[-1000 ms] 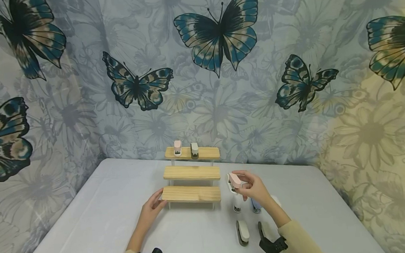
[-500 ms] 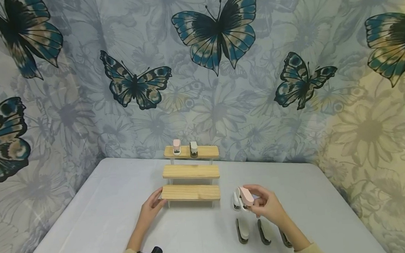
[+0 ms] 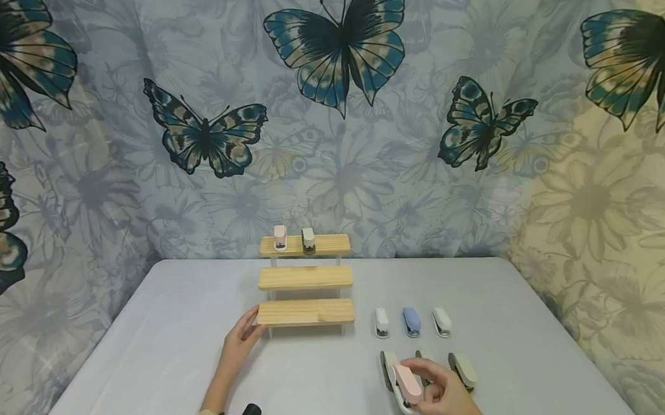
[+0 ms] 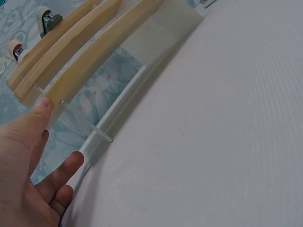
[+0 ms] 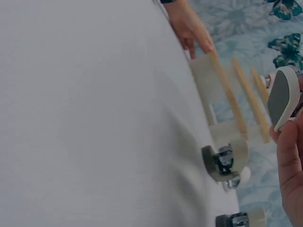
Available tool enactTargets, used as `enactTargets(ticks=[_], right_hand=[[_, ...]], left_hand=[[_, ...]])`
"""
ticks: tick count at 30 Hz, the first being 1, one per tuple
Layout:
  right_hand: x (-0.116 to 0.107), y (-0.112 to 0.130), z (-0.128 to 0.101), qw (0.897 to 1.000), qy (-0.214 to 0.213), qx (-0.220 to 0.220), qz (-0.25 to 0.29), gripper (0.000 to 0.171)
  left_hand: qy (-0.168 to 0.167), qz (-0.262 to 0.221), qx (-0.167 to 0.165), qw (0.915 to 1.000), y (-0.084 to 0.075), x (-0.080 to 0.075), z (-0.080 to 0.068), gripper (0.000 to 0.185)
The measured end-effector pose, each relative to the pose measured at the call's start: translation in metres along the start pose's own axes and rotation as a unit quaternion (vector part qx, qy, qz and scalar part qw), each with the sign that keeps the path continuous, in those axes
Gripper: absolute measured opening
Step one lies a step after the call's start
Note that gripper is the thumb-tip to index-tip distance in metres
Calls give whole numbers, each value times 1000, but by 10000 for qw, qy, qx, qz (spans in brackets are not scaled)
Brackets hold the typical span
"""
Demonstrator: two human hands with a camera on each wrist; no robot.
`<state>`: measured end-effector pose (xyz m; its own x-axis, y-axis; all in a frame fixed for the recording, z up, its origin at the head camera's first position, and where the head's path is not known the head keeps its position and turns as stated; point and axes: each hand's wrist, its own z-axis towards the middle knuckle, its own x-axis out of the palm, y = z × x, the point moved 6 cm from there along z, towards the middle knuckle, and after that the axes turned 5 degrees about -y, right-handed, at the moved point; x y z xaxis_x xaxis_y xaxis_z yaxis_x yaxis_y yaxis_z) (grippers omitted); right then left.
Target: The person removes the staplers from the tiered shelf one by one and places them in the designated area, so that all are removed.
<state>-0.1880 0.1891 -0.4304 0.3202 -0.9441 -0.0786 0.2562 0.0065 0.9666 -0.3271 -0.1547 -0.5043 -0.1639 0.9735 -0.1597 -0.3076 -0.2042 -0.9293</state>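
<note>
Your right hand (image 3: 445, 396) pinched the pink stapler (image 3: 409, 384) aloft, right of the shelf (image 3: 306, 312) and nearer you; your left hand (image 3: 241, 339), fingers parted, touched the shelf's left end. Placing the stapler seemed the step (my guess); the next move called for lowering it level.

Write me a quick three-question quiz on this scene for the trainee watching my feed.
1. Multiple choice: what colour is the top of the stapler in the right hand?
A: blue
B: pink
C: white
2. True or false: the left hand touches the bottom shelf.
3. Count: how many staplers stand on the top shelf?

Key:
1. B, pink.
2. True; it touches the left end.
3. Two: a pink one and a pale one.
</note>
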Motion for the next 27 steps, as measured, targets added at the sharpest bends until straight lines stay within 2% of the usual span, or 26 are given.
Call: enactTargets(ticks=[3,8,16,22,27], right_hand=[[0,-20,-11,9986,81,498,177,50],[0,-40,-24,9933,394,1054,274,50],[-2,-51,-31,9902,888,945,-527,38],[-2,-58,-34,9863,905,1147,-764,36],[2,-60,-35,9839,943,1199,-937,35]], left_hand=[[54,81,7,10000,1,0,-1,48],[12,196,-25,9998,1,0,-1,47],[-2,79,-16,10000,-3,1,-2,47],[180,320,104,9993,-4,1,0,48],[149,227,24,9996,-2,0,0,48]])
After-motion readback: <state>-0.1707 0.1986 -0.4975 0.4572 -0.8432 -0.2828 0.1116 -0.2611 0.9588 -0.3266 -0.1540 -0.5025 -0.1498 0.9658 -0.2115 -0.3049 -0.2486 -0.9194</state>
